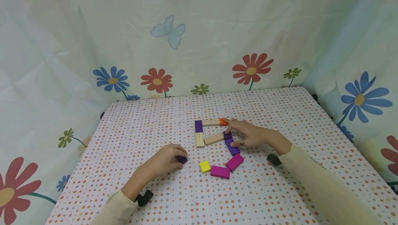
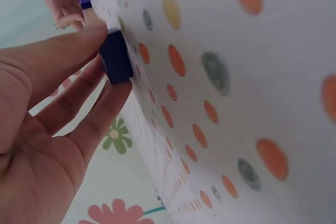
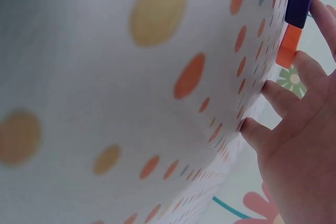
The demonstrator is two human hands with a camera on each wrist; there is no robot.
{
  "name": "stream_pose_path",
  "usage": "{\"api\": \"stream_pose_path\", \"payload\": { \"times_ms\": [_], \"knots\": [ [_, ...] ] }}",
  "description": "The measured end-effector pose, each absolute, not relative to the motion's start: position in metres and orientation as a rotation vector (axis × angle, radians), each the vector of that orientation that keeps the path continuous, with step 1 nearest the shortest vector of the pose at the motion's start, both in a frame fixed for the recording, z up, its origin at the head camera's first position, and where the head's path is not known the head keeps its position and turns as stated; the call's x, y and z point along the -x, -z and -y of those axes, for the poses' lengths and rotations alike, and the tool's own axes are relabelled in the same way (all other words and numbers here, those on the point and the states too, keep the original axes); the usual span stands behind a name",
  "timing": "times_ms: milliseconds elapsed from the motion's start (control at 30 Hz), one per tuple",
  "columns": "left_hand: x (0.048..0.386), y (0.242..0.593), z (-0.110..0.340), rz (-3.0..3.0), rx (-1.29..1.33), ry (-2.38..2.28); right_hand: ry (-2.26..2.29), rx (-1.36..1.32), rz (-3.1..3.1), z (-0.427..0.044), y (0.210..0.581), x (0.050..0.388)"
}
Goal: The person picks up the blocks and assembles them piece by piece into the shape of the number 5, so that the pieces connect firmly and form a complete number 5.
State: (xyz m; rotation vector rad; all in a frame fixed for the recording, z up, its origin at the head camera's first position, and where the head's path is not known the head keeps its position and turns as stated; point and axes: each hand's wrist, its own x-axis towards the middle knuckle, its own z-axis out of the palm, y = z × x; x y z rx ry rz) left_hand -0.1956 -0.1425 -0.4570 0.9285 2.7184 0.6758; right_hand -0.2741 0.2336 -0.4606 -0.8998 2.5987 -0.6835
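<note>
My left hand (image 1: 164, 161) pinches a dark purple block (image 2: 116, 59) between thumb and fingertips, low over the tabletop. My right hand (image 1: 248, 133) is spread over the right side of a block outline, its fingers reaching down. Its thumb touches a purple block (image 1: 232, 147), and another fingertip is at a small dark purple block (image 1: 227, 135). A further finger is by the orange block (image 3: 289, 45). Two plain wood blocks, the upper one (image 1: 210, 123) and the slanted one (image 1: 214, 139), run between these and an upright plain block (image 1: 199, 140) topped by a purple one (image 1: 198, 126).
Below the outline lie a yellow block (image 1: 205, 166) and two magenta blocks, one flat (image 1: 220, 172) and one slanted (image 1: 234, 162). A dotted cloth covers the table (image 1: 140, 125). Behind it hangs a flowered curtain (image 1: 202, 45).
</note>
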Motion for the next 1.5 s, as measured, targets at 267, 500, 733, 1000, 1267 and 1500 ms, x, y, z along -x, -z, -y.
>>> {"api": "stream_pose_path", "payload": {
  "times_ms": [267,500,733,1000,1267,1500],
  "knots": [
    [0.197,0.455,0.136,-2.693,-1.043,-0.628,0.705,0.926,-2.587,-0.234,0.459,0.274],
    [0.199,0.456,0.124,-2.688,-1.086,-0.618,0.696,0.925,-2.589,-0.233,0.459,0.274],
    [0.197,0.457,0.115,-2.676,-1.085,-0.613,0.692,0.898,-2.590,-0.231,0.458,0.274],
    [0.195,0.457,0.109,-2.662,-1.106,-0.618,0.702,0.916,-2.593,-0.232,0.459,0.274],
    [0.192,0.457,0.107,-2.665,-1.093,-0.592,0.705,0.928,-2.588,-0.235,0.464,0.277],
    [0.191,0.457,0.104,-2.637,-1.124,-0.615,0.704,0.918,-2.589,-0.236,0.465,0.278]
  ]
}}
